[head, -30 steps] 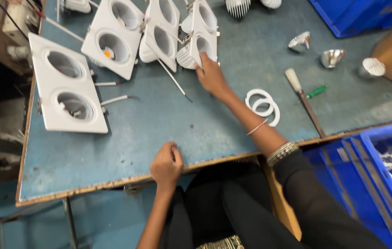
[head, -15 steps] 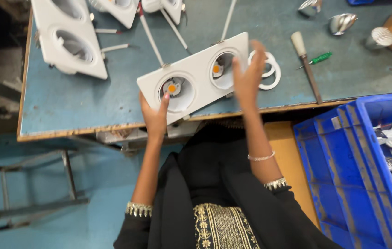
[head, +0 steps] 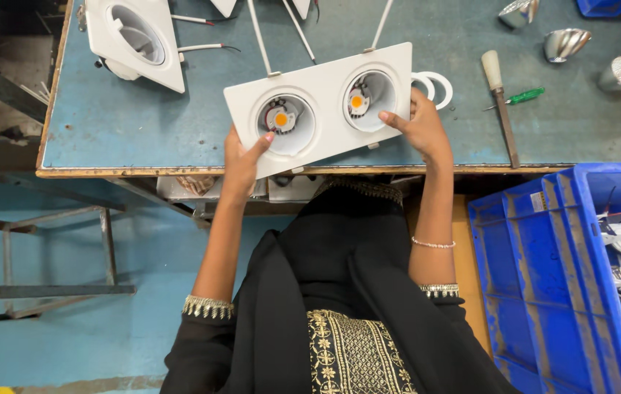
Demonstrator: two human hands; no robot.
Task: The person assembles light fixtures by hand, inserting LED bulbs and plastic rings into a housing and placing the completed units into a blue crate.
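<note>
Above a worn blue workbench [head: 143, 138], left hand [head: 241, 157] and right hand [head: 420, 128] grip opposite ends of a white 2-lamp light fitting [head: 321, 109], fingers clasping its frame, face tilted up, seemingly so both lamps show.

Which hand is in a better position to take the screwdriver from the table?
Right, probably. The right hand grips the lamp housing on the side nearer the screwdriver. The left hand holds the far end.
</note>
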